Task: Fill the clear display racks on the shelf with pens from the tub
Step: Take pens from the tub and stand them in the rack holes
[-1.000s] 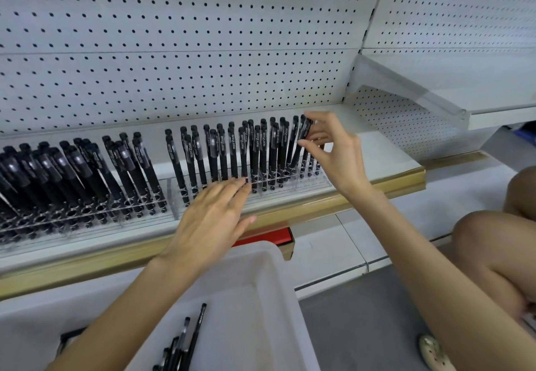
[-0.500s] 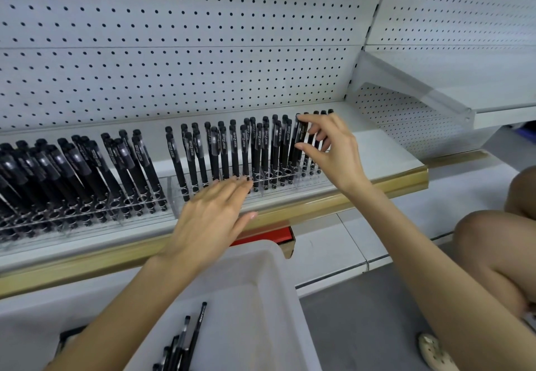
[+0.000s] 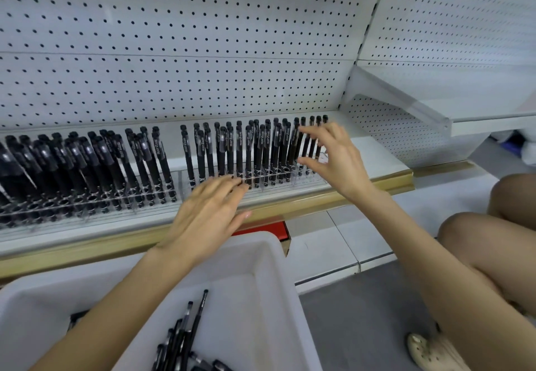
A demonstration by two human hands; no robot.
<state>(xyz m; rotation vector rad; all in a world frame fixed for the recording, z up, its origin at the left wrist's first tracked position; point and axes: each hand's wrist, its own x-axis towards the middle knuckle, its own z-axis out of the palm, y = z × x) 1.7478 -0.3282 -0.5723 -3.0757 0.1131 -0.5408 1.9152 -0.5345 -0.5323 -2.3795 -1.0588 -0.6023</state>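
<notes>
**Both hands at the right-hand pen rack, tub below**

Head view: the shelf [image 3: 374,159] runs across the middle of the picture, with a gold edge strip [image 3: 293,207] along its front and white pegboard [image 3: 174,51] filling the 12 o'clock area behind it. Two clear display racks stand side by side on it. The left rack [image 3: 87,203], at 9 o'clock, is crowded with black pens that lean left. The right rack [image 3: 262,180], at centre, holds upright black pens [image 3: 239,150] from end to end.

The left hand [image 3: 208,211], at 7 o'clock from centre, lies flat with its fingers straight and together. Its fingertips [image 3: 239,182] reach the front edge of the right rack, and it holds nothing.

The right hand [image 3: 333,159], at 3 o'clock from centre, is in front of the last pens at that rack's right end. Its fingers are spread and loosely curved, with thumb and forefinger apart, and it grips nothing. Whether the fingertips touch the pens cannot be told.

The white tub [image 3: 262,280] sits at 6 o'clock, below the shelf, under the left forearm. A loose bundle of black pens [image 3: 181,338] lies on its bottom at the lower edge of the picture.

A red object [image 3: 269,230] shows under the shelf just behind the tub's far rim. At 4 o'clock is a bare knee [image 3: 478,240], at 5 o'clock a pale shoe [image 3: 429,353] on the grey floor, and at 2 o'clock a neighbouring shelf [image 3: 490,122].
</notes>
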